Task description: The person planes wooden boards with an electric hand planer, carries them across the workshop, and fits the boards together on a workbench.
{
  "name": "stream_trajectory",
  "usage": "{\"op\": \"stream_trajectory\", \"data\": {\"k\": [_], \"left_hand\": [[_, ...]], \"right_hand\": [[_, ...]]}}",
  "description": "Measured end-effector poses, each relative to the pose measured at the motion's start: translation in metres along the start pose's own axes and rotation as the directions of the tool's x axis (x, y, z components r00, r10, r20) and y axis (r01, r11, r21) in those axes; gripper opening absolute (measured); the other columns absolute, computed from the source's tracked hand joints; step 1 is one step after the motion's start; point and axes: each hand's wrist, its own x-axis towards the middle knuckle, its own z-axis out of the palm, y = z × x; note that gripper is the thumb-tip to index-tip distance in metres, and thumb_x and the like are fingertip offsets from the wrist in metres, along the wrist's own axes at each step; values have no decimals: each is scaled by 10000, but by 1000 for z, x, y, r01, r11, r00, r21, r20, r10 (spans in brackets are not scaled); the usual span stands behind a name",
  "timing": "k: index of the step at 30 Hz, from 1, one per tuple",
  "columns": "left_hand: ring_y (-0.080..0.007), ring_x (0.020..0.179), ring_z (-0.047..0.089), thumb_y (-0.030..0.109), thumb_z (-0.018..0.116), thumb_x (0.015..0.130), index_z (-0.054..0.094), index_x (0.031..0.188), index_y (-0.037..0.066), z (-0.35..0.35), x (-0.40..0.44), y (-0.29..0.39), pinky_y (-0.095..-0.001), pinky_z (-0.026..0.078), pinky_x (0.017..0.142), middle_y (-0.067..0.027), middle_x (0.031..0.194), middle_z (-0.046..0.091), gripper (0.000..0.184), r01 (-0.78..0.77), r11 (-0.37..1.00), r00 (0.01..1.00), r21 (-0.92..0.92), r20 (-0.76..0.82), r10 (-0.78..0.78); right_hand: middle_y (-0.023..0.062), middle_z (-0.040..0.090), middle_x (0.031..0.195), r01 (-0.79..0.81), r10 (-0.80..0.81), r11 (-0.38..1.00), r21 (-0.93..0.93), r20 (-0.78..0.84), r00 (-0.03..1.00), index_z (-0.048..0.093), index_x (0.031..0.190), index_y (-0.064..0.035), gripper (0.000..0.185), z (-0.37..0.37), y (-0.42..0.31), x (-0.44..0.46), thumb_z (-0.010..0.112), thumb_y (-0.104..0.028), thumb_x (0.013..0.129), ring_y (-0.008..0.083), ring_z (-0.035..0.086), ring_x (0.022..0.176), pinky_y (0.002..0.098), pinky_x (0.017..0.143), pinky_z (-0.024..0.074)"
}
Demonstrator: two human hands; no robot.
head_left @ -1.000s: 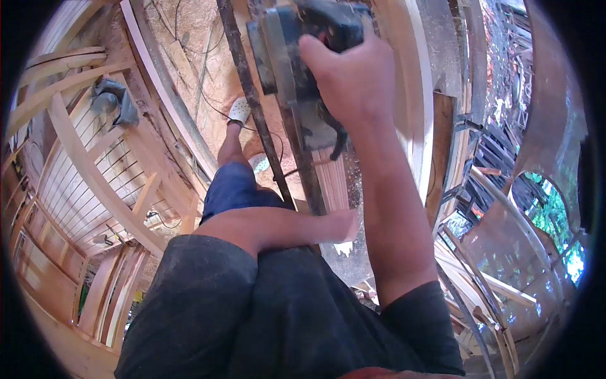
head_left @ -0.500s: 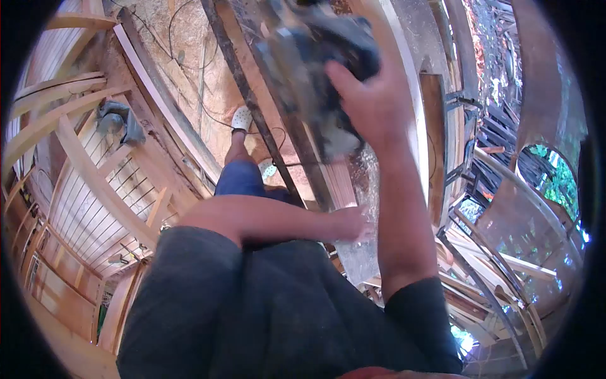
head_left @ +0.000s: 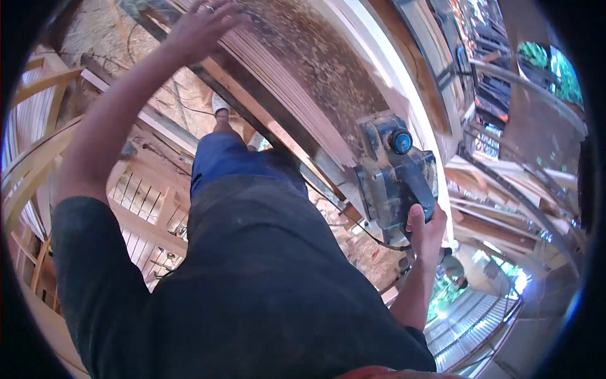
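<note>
My right hand (head_left: 428, 228) is closed round the rear handle of a dusty electric planer (head_left: 385, 183) with a blue-topped knob. The planer rests on the bench near the ends of a row of thin pinkish wood strips (head_left: 287, 95). Its dark cord runs off from the handle end. At the upper left, my left hand (head_left: 205, 28) is raised over the far part of the strips, fingers spread and slightly blurred, holding nothing. Wood shavings (head_left: 315, 57) cover the surface beside the strips.
A long pale board (head_left: 379, 57) borders the bench on the right. Curved wooden frames (head_left: 47, 148) stand at the left. My foot in a white clog (head_left: 219, 106) is on the sawdust-covered floor. What looks like another person (head_left: 452, 268) is in the background at the lower right.
My right hand has brought the planer from the far end down to the near right. My left hand has swung from in front of my body to the upper left. The view has turned.
</note>
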Motion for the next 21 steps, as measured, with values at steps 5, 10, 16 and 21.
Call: {"op": "stream_trajectory", "data": {"k": [5,10,16,21], "left_hand": [[-289,1325,537,246,686,800,578,1382,122,11,30,2,-476,360,1183,-107,1385,589,605,-157,980,926,120,363,104],[-319,1328,528,246,662,809,584,1351,95,29,26,3,-476,399,1136,-133,1393,577,568,-152,978,952,146,289,105],[-325,1322,515,223,631,813,588,1303,46,31,19,21,-453,422,1087,-136,1330,586,523,-68,977,990,202,134,42],[-314,1253,527,237,637,805,589,1291,41,38,17,23,-436,424,1063,-124,1252,591,526,-48,962,983,270,181,-1]], "right_hand": [[-29,545,664,18,-23,991,130,34,999,696,1000,21,854,13,91,-24,669,-813,818,67,506,612,272,545,393],[-11,571,686,193,-213,969,154,129,968,712,1015,35,827,30,113,-17,700,-769,827,85,524,635,284,564,414],[39,584,664,251,-266,961,115,141,954,706,1003,23,684,40,132,-7,737,-646,858,128,556,612,311,571,442],[68,586,644,182,-191,982,60,237,953,672,921,0,551,35,132,-2,763,-542,870,156,571,599,339,575,455]]}}
